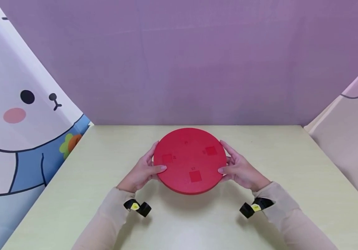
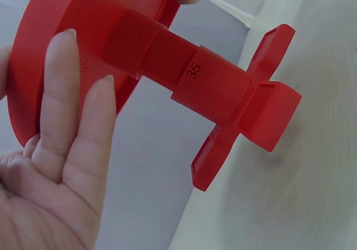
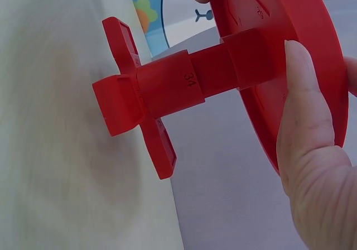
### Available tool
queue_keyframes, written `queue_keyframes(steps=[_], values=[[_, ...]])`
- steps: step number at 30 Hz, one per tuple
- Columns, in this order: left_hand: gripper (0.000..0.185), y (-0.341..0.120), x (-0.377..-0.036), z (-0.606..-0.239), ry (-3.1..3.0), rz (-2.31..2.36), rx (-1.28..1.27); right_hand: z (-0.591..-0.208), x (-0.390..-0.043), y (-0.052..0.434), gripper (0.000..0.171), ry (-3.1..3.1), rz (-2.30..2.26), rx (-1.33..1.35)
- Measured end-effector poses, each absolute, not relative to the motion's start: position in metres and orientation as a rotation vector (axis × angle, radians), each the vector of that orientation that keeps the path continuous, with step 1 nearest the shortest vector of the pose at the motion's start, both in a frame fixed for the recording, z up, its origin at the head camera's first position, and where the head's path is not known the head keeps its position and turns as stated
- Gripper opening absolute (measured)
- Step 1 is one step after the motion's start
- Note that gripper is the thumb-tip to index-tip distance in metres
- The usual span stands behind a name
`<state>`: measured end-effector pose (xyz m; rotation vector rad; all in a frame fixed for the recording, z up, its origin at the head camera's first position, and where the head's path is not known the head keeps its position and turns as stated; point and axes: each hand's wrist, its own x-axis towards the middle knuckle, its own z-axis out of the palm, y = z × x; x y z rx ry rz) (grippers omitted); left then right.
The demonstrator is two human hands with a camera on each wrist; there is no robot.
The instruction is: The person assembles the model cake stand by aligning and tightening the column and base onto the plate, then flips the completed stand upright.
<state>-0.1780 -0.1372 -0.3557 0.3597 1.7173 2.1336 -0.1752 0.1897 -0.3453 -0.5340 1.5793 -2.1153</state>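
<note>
A small red pedestal table [image 1: 188, 156] with a round top is held in the middle of the head view. My left hand [image 1: 142, 171] grips its left rim, thumb on top and fingers underneath. On the opposite rim, my right hand [image 1: 242, 171] holds it the same way. Both wrist views show the underside, with a stepped column [image 2: 215, 85] marked 35 on one side and 34 on the other. Several splayed feet [image 3: 118, 105] extend from the column's lower end. They appear slightly above the tabletop, where a soft shadow falls.
A pale wooden tabletop [image 1: 72, 208] lies beneath both forearms. Behind it rises a purple backdrop [image 1: 197, 69]. A cartoon-printed curtain [image 1: 16, 86] hangs at the left, and a pale one [image 1: 350, 132] at the right.
</note>
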Motion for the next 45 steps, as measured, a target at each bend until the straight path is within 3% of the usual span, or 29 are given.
queue_keyframes(steps=[45], values=[[0.090,-0.139,-0.182,-0.367,1.759,2.073,0.308,-0.357,-0.176,0.188,0.093,1.637,-2.080,-0.440]])
